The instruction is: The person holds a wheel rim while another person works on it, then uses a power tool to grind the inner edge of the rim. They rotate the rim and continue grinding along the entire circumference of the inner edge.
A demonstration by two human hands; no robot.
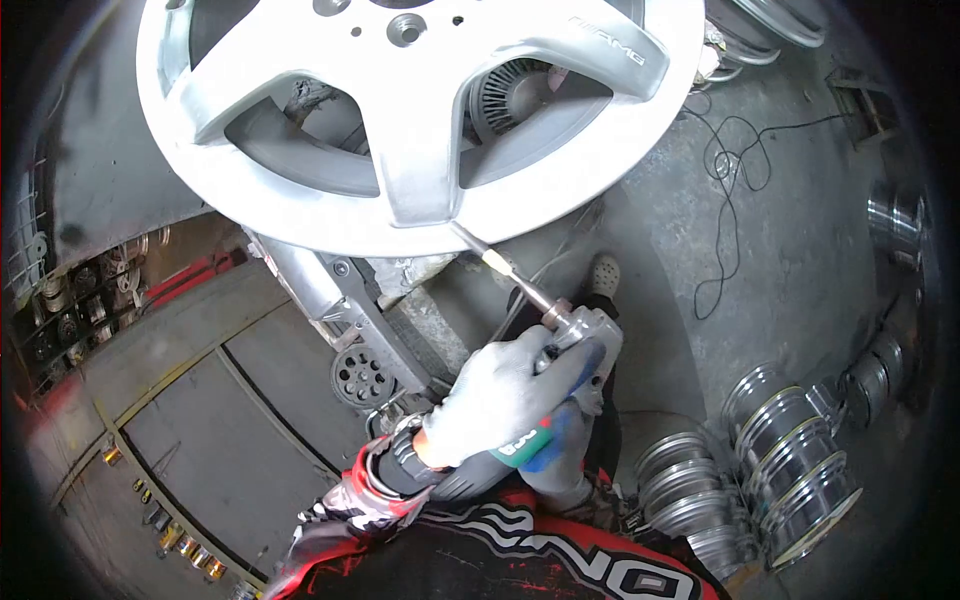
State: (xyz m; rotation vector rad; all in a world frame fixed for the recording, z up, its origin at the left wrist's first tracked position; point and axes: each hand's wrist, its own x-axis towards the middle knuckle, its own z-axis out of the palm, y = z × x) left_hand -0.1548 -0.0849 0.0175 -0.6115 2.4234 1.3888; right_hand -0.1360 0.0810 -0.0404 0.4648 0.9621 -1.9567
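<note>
Grinder (588,335), bit (472,242) on matte silver spoked wheel (420,150), gloved left hand (497,395) and right hand (572,425) clenched round it

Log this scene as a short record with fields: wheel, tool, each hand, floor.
alloy wheel: silver, five spokes, raised on a grey stand
rotary tool: silver body, thin shaft, tip against the wheel's lower rim
left hand: white glove, closed over the tool's body
right hand: mostly hidden beneath the left; its hold cannot be told
floor: grey concrete; bare rims stacked at right, black cable lying loose
</note>
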